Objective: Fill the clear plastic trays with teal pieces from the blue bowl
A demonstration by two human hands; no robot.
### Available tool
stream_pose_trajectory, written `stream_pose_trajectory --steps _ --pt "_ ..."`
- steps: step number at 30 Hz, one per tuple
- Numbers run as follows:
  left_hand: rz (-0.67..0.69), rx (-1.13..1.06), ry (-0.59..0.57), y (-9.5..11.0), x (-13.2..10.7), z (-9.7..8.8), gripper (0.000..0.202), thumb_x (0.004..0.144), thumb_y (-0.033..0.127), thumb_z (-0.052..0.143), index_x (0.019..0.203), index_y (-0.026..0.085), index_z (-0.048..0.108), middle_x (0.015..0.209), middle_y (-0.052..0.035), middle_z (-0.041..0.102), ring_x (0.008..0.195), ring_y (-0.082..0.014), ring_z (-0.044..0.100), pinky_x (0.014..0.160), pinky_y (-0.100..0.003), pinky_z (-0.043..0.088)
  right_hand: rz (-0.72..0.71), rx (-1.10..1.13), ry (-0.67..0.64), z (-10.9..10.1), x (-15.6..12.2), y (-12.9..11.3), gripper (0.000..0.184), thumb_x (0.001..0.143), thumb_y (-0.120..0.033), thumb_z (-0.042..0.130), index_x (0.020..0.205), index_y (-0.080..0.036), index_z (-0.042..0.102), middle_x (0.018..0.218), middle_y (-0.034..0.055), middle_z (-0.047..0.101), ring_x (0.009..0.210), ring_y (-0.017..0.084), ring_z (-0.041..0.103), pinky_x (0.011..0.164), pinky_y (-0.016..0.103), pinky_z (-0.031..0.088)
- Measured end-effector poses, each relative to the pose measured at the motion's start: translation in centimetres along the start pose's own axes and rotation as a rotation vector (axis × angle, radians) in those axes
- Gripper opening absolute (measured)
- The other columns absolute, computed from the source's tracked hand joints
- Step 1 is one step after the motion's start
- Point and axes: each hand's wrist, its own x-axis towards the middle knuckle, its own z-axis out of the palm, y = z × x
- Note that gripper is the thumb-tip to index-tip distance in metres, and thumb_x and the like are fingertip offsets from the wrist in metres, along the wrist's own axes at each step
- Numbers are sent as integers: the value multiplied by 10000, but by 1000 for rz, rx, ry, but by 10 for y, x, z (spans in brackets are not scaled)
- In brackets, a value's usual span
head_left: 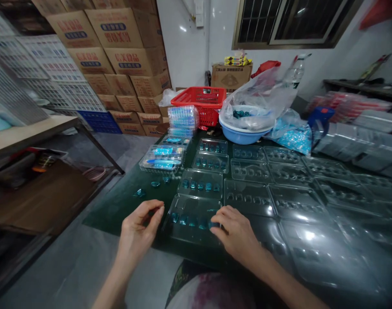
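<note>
both hands at the nearest clear tray (189,216) on the dark table (119,206)
right hand (236,234) fingertips press a teal piece (212,224) into the tray's row; left hand (140,229) half-curled, grip unclear. three trays beyond look filled, many to the right look empty. loose pieces (140,193) lie left; blue basin (242,133) and red basket (199,101) stand behind, nothing blocking
</note>
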Motion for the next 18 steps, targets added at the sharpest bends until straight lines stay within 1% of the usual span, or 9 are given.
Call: stream_pose_trajectory --steps 3,6,8,10,12,14,15,16,18 --pt "46 -4 -60 6 -7 7 176 726 277 544 869 184 589 872 -41 614 758 -165 573 677 -255 441 8 -62 -17 5 1 -1 19 756 -179 571 741 -189 576 740 10 542 739 143 477 680 262 346" --pt "81 39 -44 8 -8 11 157 733 252 539 870 189 583 884 -43 597 737 -156 563 648 -253 439 -6 -103 -38 9 3 -1 108 772 -200 559 666 -181 568 726 12 534 725 138 467 664 264 325" --pt "151 77 -44 9 -10 14 151 734 223 537 873 189 586 895 -51 586 757 -163 552 640 -259 437 -18 -122 -59 9 5 -1 107 760 -206 577 655 -183 578 727 11 537 732 141 461 663 271 309" --pt "249 108 -61 12 -15 18 156 734 192 534 879 187 591 887 -61 576 795 -176 537 659 -273 433 -36 -121 -93 4 7 1 63 740 -249 603 701 -200 601 721 5 545 746 150 459 669 281 297" --pt "325 133 -140 19 -24 23 160 747 169 512 882 185 596 845 -64 573 790 -179 525 664 -283 423 -35 -101 -106 -5 10 3 120 735 -314 604 810 -220 609 721 -5 557 758 156 460 680 287 292" --pt "347 176 -276 27 -33 29 154 771 173 474 848 190 607 780 -56 571 743 -173 516 640 -282 410 -21 -101 -88 -14 16 7 173 769 -325 562 910 -229 590 750 -7 569 775 154 463 689 286 289" --pt "337 216 -340 32 -37 33 163 783 186 454 819 194 613 748 -53 569 725 -173 513 628 -281 403 -22 -123 -82 -18 20 9 147 793 -295 534 910 -226 590 766 -3 573 776 150 464 687 284 286" --pt "319 270 -390 36 -39 37 179 791 203 440 785 197 619 722 -53 567 714 -176 512 618 -283 397 -34 -162 -89 -21 25 11 116 807 -258 514 873 -219 601 773 4 574 770 147 464 678 281 283" --pt "269 396 -440 44 -41 44 209 793 244 434 717 196 623 692 -58 565 708 -189 516 606 -290 386 -93 -273 -147 -22 35 14 114 796 -212 520 735 -197 615 740 20 572 738 149 460 645 279 274"
